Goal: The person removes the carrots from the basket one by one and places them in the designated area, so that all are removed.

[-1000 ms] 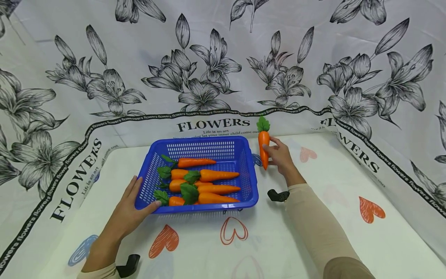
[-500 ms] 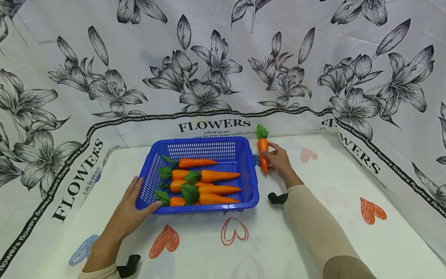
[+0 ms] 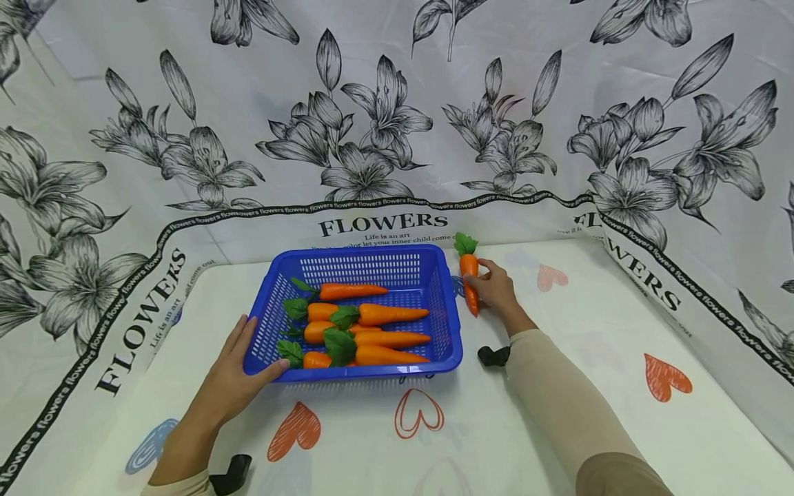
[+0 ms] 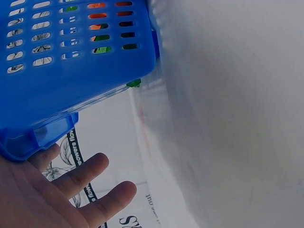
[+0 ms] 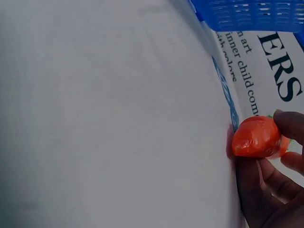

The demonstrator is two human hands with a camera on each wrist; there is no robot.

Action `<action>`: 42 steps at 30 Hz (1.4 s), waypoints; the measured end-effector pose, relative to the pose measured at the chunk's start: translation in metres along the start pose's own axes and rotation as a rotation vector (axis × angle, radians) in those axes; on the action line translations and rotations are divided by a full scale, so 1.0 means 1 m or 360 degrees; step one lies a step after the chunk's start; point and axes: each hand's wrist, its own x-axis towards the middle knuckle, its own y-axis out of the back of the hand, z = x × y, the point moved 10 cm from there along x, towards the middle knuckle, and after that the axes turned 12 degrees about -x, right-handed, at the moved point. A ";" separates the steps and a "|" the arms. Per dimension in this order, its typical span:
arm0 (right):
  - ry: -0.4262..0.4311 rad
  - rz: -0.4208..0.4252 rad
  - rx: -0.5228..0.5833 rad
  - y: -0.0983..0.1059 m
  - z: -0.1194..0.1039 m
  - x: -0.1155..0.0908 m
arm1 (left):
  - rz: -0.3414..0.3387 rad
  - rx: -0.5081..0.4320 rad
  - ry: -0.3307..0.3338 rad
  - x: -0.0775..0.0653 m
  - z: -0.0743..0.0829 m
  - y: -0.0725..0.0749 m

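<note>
Right of the blue plastic basket (image 3: pixel 285 256), my right hand (image 3: pixel 496 286) holds an orange toy-like carrot (image 3: pixel 469 266) between thumb and fingers, its green leaves pointing away from me. The right wrist view shows the carrot (image 5: pixel 256 137) tip-on, low against the tablecloth. My left hand (image 3: pixel 232 379) rests against the basket's near left corner, thumb on the rim and fingers along the outside. Its fingers stretch out straight in the left wrist view, beside the basket wall (image 4: pixel 71 85). Inside the basket lie several carrots (image 3: pixel 391 337) with leaves mostly to the left.
A white tablecloth (image 3: pixel 496 434) printed with hearts covers the table. Behind and at both sides hangs a white curtain (image 3: pixel 397 41) with black flower prints, meeting the table just beyond the basket.
My right hand has lowered the carrot slightly, nearer to me, down toward the tablecloth beside the basket. The left hand keeps its place at the basket corner.
</note>
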 end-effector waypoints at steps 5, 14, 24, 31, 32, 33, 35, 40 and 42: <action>0.0017 0.0078 -0.0198 0.003 -0.003 -0.001 | -0.0016 -0.0003 0.0008 0.000 0.001 -0.001; -0.0043 0.0112 -0.0315 0.000 -0.004 0.000 | -0.0010 0.0003 0.0006 -0.001 0.001 0.000; -0.0050 0.0079 -0.0310 0.005 -0.003 -0.005 | -0.0007 0.0007 0.0005 0.000 0.000 0.001; -0.0014 0.0115 -0.0264 0.019 -0.011 -0.012 | -0.0014 0.0032 0.0009 0.001 0.001 0.002; 0.0004 0.0127 -0.0248 0.022 -0.013 -0.013 | -0.0013 0.0035 0.0010 0.002 0.001 0.002; 0.0025 0.0139 -0.0228 0.025 -0.015 -0.014 | -0.0015 0.0036 0.0014 0.002 0.001 0.002; 0.0075 0.0179 -0.0196 0.034 -0.021 -0.017 | -0.0021 0.0036 0.0016 0.002 0.001 0.002; 0.0207 0.0265 -0.0059 0.058 -0.041 -0.031 | -0.0028 0.0034 0.0019 0.000 0.000 0.001; 0.0238 0.0298 0.0013 0.068 -0.048 -0.039 | -0.0031 0.0032 0.0022 0.000 -0.001 -0.001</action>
